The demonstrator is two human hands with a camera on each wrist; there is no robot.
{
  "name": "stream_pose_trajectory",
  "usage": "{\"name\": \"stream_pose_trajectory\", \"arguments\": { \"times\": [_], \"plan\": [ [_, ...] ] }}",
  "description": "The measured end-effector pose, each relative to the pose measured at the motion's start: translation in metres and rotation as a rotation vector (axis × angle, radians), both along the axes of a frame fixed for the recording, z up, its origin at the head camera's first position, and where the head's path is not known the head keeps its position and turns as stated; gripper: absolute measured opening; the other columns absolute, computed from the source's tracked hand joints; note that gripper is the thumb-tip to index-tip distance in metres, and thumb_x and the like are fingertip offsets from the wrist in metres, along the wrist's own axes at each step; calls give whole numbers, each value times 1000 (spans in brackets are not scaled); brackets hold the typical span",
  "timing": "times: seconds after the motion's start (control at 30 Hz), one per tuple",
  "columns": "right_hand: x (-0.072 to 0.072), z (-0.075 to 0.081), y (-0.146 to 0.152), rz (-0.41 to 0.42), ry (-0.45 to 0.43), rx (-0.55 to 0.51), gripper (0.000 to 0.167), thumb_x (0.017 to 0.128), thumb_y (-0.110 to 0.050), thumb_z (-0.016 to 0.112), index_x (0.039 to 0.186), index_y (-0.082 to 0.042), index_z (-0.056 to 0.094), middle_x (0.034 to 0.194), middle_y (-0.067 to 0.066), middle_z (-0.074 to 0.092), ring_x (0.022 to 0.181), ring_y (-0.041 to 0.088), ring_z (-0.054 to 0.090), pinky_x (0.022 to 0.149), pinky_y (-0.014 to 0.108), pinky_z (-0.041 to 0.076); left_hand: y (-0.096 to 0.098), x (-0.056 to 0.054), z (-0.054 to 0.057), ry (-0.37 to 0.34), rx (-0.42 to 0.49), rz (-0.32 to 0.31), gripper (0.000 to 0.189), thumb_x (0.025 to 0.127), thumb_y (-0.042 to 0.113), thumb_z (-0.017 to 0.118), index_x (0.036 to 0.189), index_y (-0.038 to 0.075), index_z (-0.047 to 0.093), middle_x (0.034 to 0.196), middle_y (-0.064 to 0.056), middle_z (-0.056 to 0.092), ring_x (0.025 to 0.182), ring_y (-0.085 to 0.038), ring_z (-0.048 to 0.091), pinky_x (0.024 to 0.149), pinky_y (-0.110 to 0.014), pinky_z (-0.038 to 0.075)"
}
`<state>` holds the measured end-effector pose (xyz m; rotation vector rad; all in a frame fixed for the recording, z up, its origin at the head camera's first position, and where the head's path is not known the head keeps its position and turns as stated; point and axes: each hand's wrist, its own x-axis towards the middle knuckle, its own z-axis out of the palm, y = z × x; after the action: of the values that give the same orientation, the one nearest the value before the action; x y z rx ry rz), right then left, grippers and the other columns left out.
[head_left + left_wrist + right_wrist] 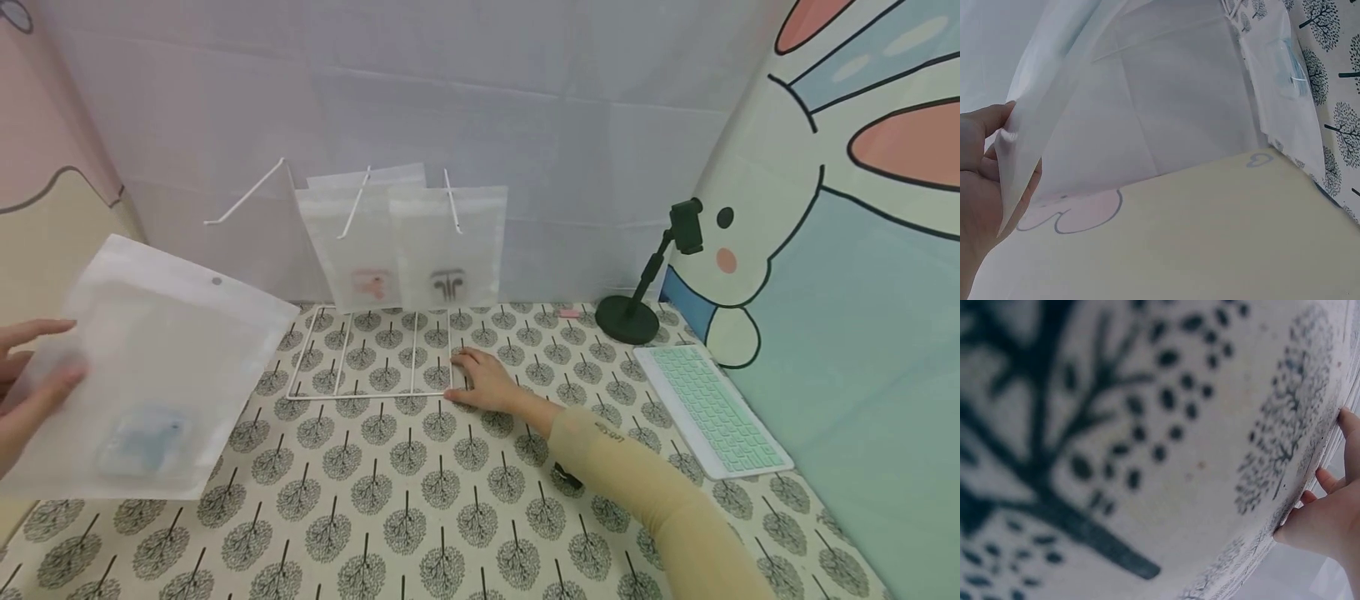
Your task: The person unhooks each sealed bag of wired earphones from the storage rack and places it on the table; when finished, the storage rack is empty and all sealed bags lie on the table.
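My left hand [33,387] pinches the left edge of a frosted plastic zip bag [172,333] between thumb and fingers. A light-blue object [144,439] shows through the bag near its bottom. In the left wrist view the bag [1054,81] curves away from the left hand [988,162]. A white wire display rack [367,397] stands at the back, with its base flat on the cloth. My right hand [483,382] rests at the right side of that base, thumb and fingers spread, fingertips right at the wire. In the right wrist view the right hand [1329,519] touches down at the cloth.
Two rack arms carry frosted bags, one showing a pink item [372,285], one a dark item [447,285]. The left arm [243,193] is bare. To the right stand a black phone stand [628,319] and a mint-green keyboard [712,410]. A small pink piece [569,313] lies behind.
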<state>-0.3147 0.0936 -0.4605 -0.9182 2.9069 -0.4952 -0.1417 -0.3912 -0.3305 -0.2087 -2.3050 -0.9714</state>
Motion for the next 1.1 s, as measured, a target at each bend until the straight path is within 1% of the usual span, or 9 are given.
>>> {"name": "stream_pose_trajectory", "arguments": {
  "times": [0.17,0.33,0.53,0.7,0.8,0.87,0.97,1.03,1.1],
  "plan": [
    [1,1,1,11,-6,-25,70,87,-48,62,139,-6,43,147,18,36,135,38,32,113,50,23,-1,9,-8,-21,-67,-139,54,84,-19,53,134,2,52,105,38,52,69,22,54,39,-13,46],
    [1,-1,3,31,17,-57,75,87,-58,56,139,-6,43,146,18,37,134,38,34,113,50,24,3,19,-16,-5,-193,-153,56,82,-22,55,133,1,52,114,38,47,79,25,49,42,-10,45],
    [1,1,0,3,-3,-9,70,87,-48,62,140,-7,42,148,18,35,135,39,32,113,51,23,10,31,-33,-106,-75,-213,63,76,-23,61,134,-1,50,124,25,48,93,19,50,52,-6,47],
    [3,3,-1,-8,-5,23,70,86,-48,62,141,-9,41,149,16,34,136,37,32,113,51,23,18,44,-45,-253,-56,-154,73,72,-9,75,138,9,49,129,29,47,94,19,47,62,-2,42],
    [3,4,-1,-5,-4,24,71,86,-48,62,141,-9,41,148,16,34,136,37,33,114,50,23,25,51,-48,-416,-34,-114,73,78,6,76,142,20,44,121,37,47,86,15,51,58,-8,44],
    [3,4,-1,-1,0,24,71,87,-48,62,141,-8,41,148,16,35,136,36,33,114,50,23,32,54,-51,-494,-42,-91,72,82,15,75,144,26,40,100,30,57,72,10,51,53,-13,40],
    [2,4,-1,2,6,23,70,87,-48,62,141,-8,41,148,17,35,136,36,33,114,50,23,44,56,-57,-571,-57,-70,73,84,24,73,146,31,35,66,15,43,58,-3,44,49,-20,34],
    [2,4,-1,3,5,19,70,87,-48,62,141,-8,41,148,17,35,136,36,33,114,50,23,53,54,-62,-619,-47,-66,74,85,27,72,147,34,32,60,8,30,54,-8,37,47,-24,33],
    [3,4,-1,1,3,17,70,87,-47,62,141,-8,41,148,17,35,136,36,33,114,50,23,62,52,-67,-672,-27,-60,75,85,32,71,148,36,30,62,6,31,55,-7,37,45,-25,36]
  ]
}}
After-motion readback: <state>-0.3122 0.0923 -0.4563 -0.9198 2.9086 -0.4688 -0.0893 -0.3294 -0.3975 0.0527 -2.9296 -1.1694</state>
